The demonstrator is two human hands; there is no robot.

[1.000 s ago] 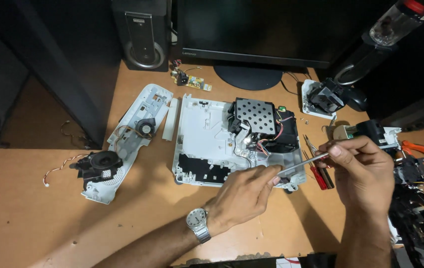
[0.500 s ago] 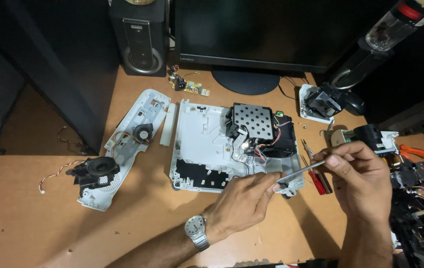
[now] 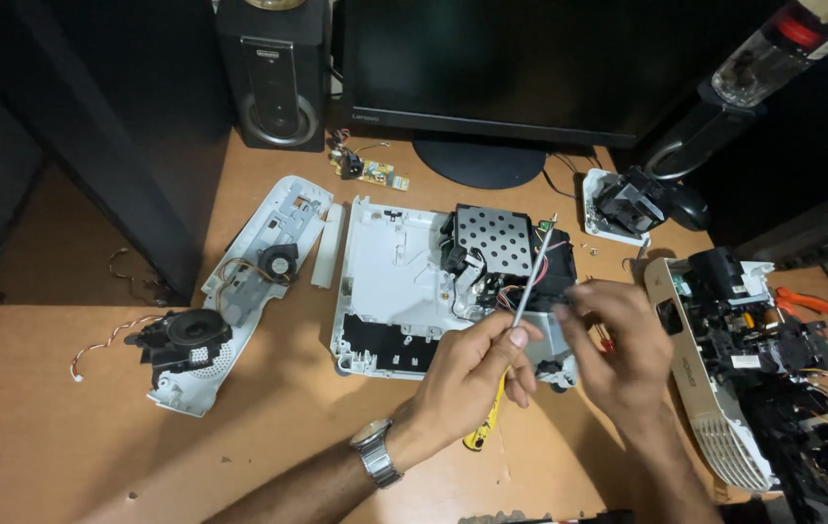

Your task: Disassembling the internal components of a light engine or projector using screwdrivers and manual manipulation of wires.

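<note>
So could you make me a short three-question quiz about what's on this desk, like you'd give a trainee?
1. True or false: the left hand holds a yellow-handled screwdriver with its metal shaft pointing up over the opened white plastic device casing.
2. What is worn on the left wrist?
3. Which lies to the left of the white casing? A) small green circuit board B) curved white plastic cover panel with a small black fan C) orange-handled pliers

Key:
1. True
2. A silver metal wristwatch
3. B
</note>
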